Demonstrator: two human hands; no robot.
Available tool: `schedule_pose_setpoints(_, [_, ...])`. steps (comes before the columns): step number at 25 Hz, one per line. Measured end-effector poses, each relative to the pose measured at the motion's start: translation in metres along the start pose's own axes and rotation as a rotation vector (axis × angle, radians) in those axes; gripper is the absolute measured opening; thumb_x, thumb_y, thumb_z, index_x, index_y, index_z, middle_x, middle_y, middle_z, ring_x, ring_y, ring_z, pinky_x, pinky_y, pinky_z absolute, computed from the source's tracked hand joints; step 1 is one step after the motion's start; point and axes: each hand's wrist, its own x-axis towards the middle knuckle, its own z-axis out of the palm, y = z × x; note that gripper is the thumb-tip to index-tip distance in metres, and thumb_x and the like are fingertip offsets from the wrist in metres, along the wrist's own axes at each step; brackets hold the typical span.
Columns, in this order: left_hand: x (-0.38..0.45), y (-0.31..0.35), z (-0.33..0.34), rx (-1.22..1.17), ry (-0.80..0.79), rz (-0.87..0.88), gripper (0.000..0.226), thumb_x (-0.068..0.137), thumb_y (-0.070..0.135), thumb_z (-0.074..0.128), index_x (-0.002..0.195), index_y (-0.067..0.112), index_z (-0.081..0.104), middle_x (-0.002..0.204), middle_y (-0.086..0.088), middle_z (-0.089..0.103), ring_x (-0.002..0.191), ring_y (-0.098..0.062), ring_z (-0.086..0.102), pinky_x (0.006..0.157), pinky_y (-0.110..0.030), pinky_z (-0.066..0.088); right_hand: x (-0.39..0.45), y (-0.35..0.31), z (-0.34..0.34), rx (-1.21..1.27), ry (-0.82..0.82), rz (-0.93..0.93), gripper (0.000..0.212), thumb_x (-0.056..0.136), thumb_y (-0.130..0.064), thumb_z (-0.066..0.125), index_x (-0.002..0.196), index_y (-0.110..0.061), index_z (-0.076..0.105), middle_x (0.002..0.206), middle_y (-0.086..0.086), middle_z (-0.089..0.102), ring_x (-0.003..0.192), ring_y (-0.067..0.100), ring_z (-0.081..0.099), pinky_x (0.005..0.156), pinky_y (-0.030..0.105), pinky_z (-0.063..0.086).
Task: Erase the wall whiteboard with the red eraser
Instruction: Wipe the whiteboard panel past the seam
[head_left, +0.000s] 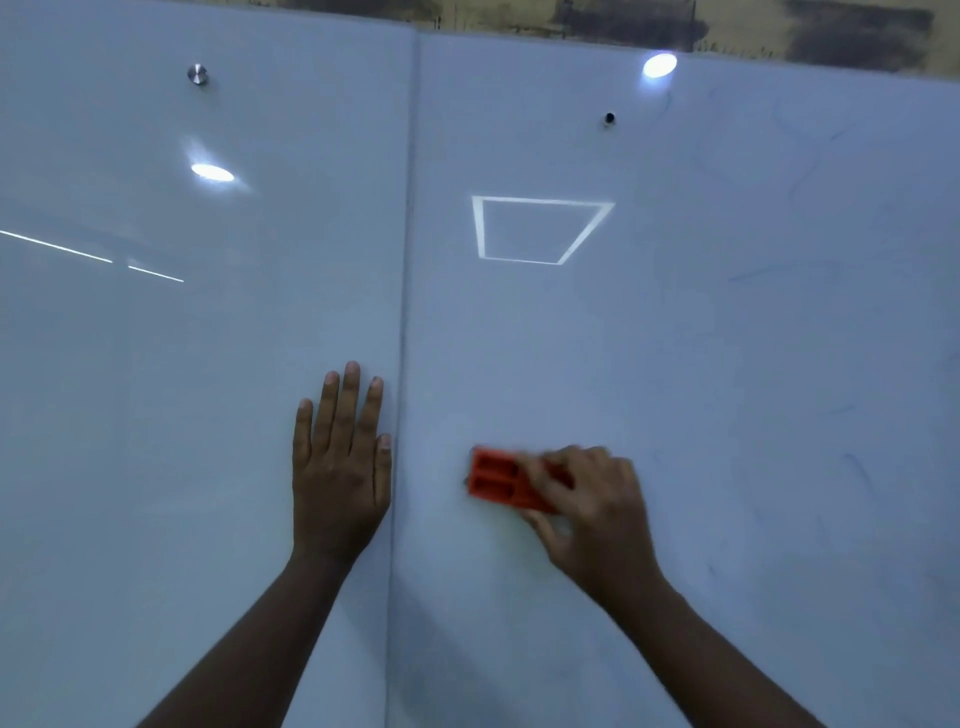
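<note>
The wall whiteboard (571, 338) fills the view as two glossy white panels joined by a vertical seam (402, 312). My right hand (592, 509) grips the red eraser (496, 480) and holds it flat against the right panel, just right of the seam; the hand and eraser are motion-blurred. My left hand (340, 462) lies flat on the left panel with straight fingers pointing up, its thumb beside the seam. Faint blue marker traces (857, 467) remain on the right part of the right panel.
A metal mounting stud (197, 74) sits at the upper left and a dark one (609, 118) at the upper middle. Ceiling lights reflect on the board, among them a square outline (540, 228). A brownish wall strip (727, 26) runs above the board.
</note>
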Motion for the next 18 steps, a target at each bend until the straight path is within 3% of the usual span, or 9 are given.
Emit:
schedule_pose_setpoints(5, [-0.014, 0.0, 0.0, 0.003, -0.006, 0.0, 0.057, 0.11, 0.022, 0.039, 0.164, 0.007, 0.033, 0.174, -0.015, 0.023, 0.162, -0.034, 0.022, 0.131, -0.057, 0.018, -0.041, 0.034, -0.012, -0.05, 0.177, 0.431, 0.061, 0.077, -0.027, 0.091, 0.133, -0.018, 0.07, 0.103, 0.003, 0.061, 0.087, 0.024, 0.054, 0.074, 0.041, 0.045])
schedule_pose_setpoints(11, [-0.03, 0.003, 0.003, 0.014, -0.013, -0.031, 0.058, 0.109, 0.025, 0.04, 0.164, 0.006, 0.033, 0.174, -0.016, 0.023, 0.162, -0.035, 0.021, 0.13, -0.058, 0.018, -0.035, 0.008, 0.004, 0.028, 0.234, 0.575, 0.06, 0.077, -0.025, 0.091, 0.133, -0.016, 0.07, 0.102, 0.005, 0.06, 0.089, 0.026, 0.055, 0.077, 0.045, 0.046])
schedule_pose_setpoints(13, [-0.034, 0.004, 0.004, 0.014, -0.02, -0.034, 0.059, 0.109, 0.025, 0.04, 0.165, 0.006, 0.032, 0.174, -0.017, 0.023, 0.162, -0.035, 0.02, 0.13, -0.059, 0.018, -0.036, -0.021, 0.019, 0.055, 0.203, 0.502, 0.052, 0.08, -0.031, 0.084, 0.129, -0.018, 0.072, 0.104, 0.004, 0.06, 0.089, 0.03, 0.055, 0.076, 0.043, 0.044])
schedule_pose_setpoints(16, [-0.041, 0.003, 0.003, 0.01, -0.035, -0.04, 0.059, 0.11, 0.026, 0.038, 0.166, 0.006, 0.03, 0.175, -0.017, 0.021, 0.163, -0.035, 0.018, 0.131, -0.058, 0.016, -0.06, -0.076, 0.044, 0.086, 0.045, 0.16, 0.046, 0.087, -0.038, 0.074, 0.131, -0.023, 0.071, 0.113, 0.0, 0.061, 0.091, 0.028, 0.056, 0.077, 0.04, 0.041])
schedule_pose_setpoints(18, [-0.049, 0.002, 0.002, 0.003, -0.052, -0.034, 0.06, 0.11, 0.027, 0.037, 0.166, 0.006, 0.028, 0.175, -0.017, 0.019, 0.163, -0.035, 0.016, 0.131, -0.058, 0.014, -0.076, -0.09, 0.048, 0.08, -0.021, 0.05, 0.047, 0.089, -0.039, 0.075, 0.134, -0.027, 0.068, 0.114, 0.0, 0.065, 0.092, 0.025, 0.06, 0.078, 0.039, 0.042])
